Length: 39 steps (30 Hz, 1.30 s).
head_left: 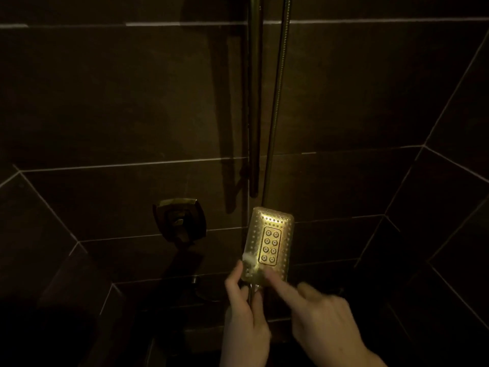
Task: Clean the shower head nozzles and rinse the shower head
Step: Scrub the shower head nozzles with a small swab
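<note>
I see a dim, dark-tiled shower corner, and most of it is lost in shadow. The shower head (270, 243) is the one bright thing: a rectangular, gold-toned plate held low and just right of centre, its face turned toward me, with a raised panel of eight round nozzles (270, 246) in two columns and rows of small holes round the edge. A pale smear, foam or glare, sits on its lower left edge; I cannot tell which.

My left hand (244, 313) comes up from the bottom edge and grips the handle just under the head, fingers curled round it, thumb lying along the head's left edge. The handle itself is almost wholly hidden by that hand. My right hand (321, 317) reaches in from the lower right, index finger straight and its tip pressed to the lower right part of the face, just below the nozzle panel; the other fingers are curled back and hold nothing. The fingertip is blurred, so the exact spot of contact is hard to fix. Both wrists are cut off by the frame.

Behind the head a hose (276, 102) and a vertical rail (255, 102) run up out of view. To the left, a square metal wall control (180, 221) shows faintly; below it the dark swallows the detail.
</note>
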{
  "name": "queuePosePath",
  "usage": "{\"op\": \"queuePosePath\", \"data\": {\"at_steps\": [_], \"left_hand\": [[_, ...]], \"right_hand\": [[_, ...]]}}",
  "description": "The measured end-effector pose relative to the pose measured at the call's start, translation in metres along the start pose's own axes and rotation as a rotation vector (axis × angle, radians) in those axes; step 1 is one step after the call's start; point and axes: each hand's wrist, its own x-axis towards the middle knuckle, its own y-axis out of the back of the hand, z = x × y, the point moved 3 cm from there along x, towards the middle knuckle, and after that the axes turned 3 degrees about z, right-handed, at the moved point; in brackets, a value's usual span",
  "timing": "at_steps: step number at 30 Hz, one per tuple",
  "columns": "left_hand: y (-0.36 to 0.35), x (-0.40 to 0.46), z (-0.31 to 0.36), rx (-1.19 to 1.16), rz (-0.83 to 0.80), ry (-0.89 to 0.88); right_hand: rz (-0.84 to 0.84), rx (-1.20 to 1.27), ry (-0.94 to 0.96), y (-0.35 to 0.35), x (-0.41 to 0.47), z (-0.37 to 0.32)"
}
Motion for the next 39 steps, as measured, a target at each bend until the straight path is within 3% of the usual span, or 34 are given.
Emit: {"op": "queuePosePath", "data": {"at_steps": [4,8,12,16,21,27,32,35,39], "left_hand": [[-0.005,-0.006,0.003,0.074,0.01,-0.072],[0.002,-0.009,0.001,0.114,0.049,-0.119],[0.004,-0.013,0.002,0.166,0.052,-0.153],[0.006,-0.02,0.001,0.183,0.073,-0.177],[0.006,-0.024,-0.005,0.222,0.07,-0.215],[0.008,-0.025,-0.006,0.09,0.111,-0.158],[0.01,-0.026,-0.005,0.018,0.091,-0.163],[0.014,-0.025,-0.005,0.026,0.087,-0.158],[0.018,-0.021,-0.004,0.013,0.079,-0.145]], "right_hand": [[0.13,0.047,-0.193,0.018,0.025,0.021],[0.025,0.021,0.047,0.009,0.018,-0.005],[0.145,0.009,0.027,0.026,0.037,0.015],[0.041,-0.077,0.217,0.02,0.03,0.004],[0.188,-0.069,0.121,0.04,0.044,0.03],[0.072,-0.147,0.287,0.029,0.025,0.024],[0.123,-0.148,0.174,0.04,0.029,0.039],[0.006,-0.168,0.318,0.025,0.013,0.035],[0.033,-0.135,0.121,0.032,0.019,0.049]]}}
